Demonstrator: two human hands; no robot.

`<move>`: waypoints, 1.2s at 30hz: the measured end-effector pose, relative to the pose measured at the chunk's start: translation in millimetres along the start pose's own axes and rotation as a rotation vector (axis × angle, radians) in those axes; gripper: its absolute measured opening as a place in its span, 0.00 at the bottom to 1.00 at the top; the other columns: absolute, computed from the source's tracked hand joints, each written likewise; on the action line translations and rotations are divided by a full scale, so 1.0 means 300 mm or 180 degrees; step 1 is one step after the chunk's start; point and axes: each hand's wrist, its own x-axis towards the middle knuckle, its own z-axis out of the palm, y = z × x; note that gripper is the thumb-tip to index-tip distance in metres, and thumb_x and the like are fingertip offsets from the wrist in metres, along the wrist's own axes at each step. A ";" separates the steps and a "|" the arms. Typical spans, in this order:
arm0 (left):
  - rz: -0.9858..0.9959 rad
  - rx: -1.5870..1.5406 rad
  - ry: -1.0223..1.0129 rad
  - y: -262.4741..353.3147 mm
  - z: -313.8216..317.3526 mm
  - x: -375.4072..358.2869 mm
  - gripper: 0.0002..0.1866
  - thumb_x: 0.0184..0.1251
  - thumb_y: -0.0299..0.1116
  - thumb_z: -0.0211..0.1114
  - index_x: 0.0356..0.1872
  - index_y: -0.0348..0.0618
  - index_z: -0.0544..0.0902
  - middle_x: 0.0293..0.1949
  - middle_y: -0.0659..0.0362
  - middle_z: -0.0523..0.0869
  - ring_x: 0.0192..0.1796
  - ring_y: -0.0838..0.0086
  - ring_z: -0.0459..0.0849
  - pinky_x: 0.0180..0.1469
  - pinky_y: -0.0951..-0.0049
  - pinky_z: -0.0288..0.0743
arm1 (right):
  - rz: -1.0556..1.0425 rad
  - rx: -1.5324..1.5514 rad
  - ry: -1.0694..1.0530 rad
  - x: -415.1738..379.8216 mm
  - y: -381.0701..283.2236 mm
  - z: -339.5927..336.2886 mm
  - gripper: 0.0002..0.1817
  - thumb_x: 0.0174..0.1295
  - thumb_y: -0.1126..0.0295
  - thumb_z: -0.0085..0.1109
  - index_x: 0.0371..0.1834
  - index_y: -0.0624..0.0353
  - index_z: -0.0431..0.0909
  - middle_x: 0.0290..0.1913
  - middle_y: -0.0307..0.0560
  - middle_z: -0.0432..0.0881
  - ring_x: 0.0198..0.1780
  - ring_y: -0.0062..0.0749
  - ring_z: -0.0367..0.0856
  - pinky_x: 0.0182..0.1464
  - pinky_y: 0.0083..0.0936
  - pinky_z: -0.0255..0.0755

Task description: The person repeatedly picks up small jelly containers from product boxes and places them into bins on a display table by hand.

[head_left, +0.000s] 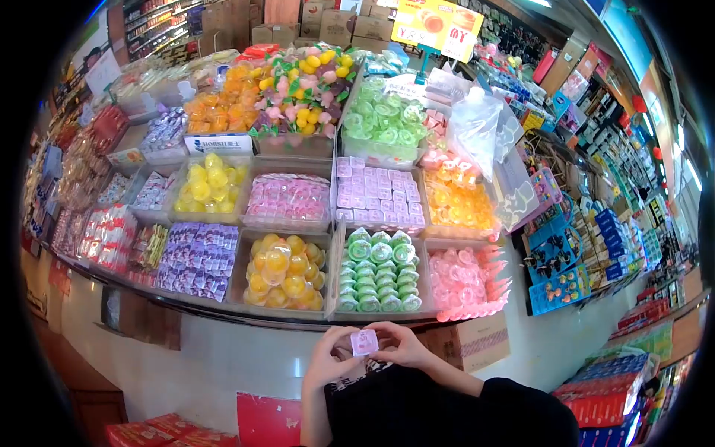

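Close to my body, a small square pink-purple jelly cup (364, 343) is held with its printed lid facing up. The fingers of my left hand (328, 358) grip its left side. On the other side, my right hand (406, 346) has its fingers closed on the right edge. Just beyond my hands is the front of the display, with a bin of green-and-white cups (380, 272) stacked in rows and a bin of yellow round jellies (284, 272). Farther back, a bin of square purple cups (380, 195) resembles the one I hold.
Pink jellies (465, 279) fill the front right bin, and purple packets (197, 261) lie to its left along the front. A clear plastic bag (474, 127) hangs behind, near a yellow price sign (436, 28). Cardboard boxes (484, 343) stand on the floor below the display.
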 end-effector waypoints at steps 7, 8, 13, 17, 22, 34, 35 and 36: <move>-0.0031 0.0381 -0.0147 0.117 0.009 0.233 0.29 0.50 0.23 0.75 0.57 0.42 0.78 0.48 0.62 0.76 0.42 0.80 0.84 0.36 0.83 0.76 | -0.0485 0.0257 0.0025 0.158 -0.014 -0.151 0.35 0.57 0.77 0.70 0.68 0.58 0.64 0.56 0.46 0.79 0.54 0.27 0.80 0.54 0.25 0.78; 0.0027 0.0425 -0.0123 0.132 0.010 0.278 0.29 0.50 0.23 0.75 0.57 0.42 0.78 0.49 0.62 0.76 0.42 0.81 0.83 0.36 0.83 0.76 | -0.0591 0.0190 0.0096 0.188 -0.018 -0.179 0.34 0.56 0.77 0.70 0.68 0.58 0.66 0.56 0.45 0.79 0.53 0.28 0.80 0.53 0.27 0.78; 0.0045 0.0479 -0.0298 0.135 0.035 0.544 0.31 0.51 0.21 0.74 0.59 0.43 0.77 0.51 0.63 0.75 0.43 0.82 0.82 0.39 0.83 0.76 | -0.0986 -0.0337 0.0678 0.319 -0.040 -0.363 0.31 0.54 0.76 0.71 0.64 0.58 0.74 0.58 0.44 0.79 0.51 0.28 0.82 0.49 0.27 0.81; 0.0234 0.0495 -0.0231 0.099 0.057 0.792 0.32 0.54 0.19 0.70 0.63 0.41 0.75 0.54 0.62 0.74 0.46 0.79 0.82 0.43 0.81 0.78 | -0.1033 -0.0216 0.1126 0.474 -0.044 -0.516 0.29 0.52 0.76 0.73 0.60 0.59 0.75 0.55 0.45 0.79 0.54 0.29 0.81 0.51 0.26 0.81; -0.0222 0.0101 0.0524 0.036 0.098 1.093 0.28 0.59 0.14 0.64 0.63 0.36 0.74 0.46 0.58 0.76 0.43 0.72 0.84 0.39 0.77 0.81 | -0.1305 -0.0382 0.1255 0.764 0.018 -0.722 0.30 0.52 0.78 0.72 0.60 0.60 0.74 0.55 0.47 0.76 0.51 0.31 0.82 0.51 0.27 0.82; -0.0631 -0.1411 0.1992 -0.196 0.052 1.489 0.25 0.63 0.19 0.62 0.62 0.35 0.68 0.53 0.50 0.79 0.52 0.67 0.82 0.49 0.69 0.81 | -0.1170 -0.0870 0.1327 1.279 0.164 -0.917 0.26 0.54 0.74 0.69 0.59 0.63 0.76 0.46 0.53 0.78 0.41 0.42 0.85 0.44 0.30 0.81; -0.0644 -0.1481 0.2054 -0.206 0.051 1.503 0.26 0.63 0.19 0.63 0.62 0.36 0.68 0.54 0.50 0.78 0.52 0.66 0.82 0.49 0.68 0.81 | -0.1147 -0.0992 0.1360 1.300 0.166 -0.921 0.26 0.54 0.74 0.69 0.59 0.63 0.76 0.46 0.53 0.78 0.41 0.43 0.85 0.43 0.31 0.81; -0.0665 -0.1550 0.2114 -0.205 0.051 1.511 0.26 0.62 0.20 0.63 0.62 0.36 0.67 0.55 0.49 0.78 0.53 0.66 0.81 0.49 0.67 0.80 | -0.1117 -0.1111 0.1395 1.318 0.168 -0.921 0.26 0.54 0.74 0.69 0.59 0.63 0.76 0.46 0.53 0.78 0.40 0.44 0.85 0.43 0.31 0.81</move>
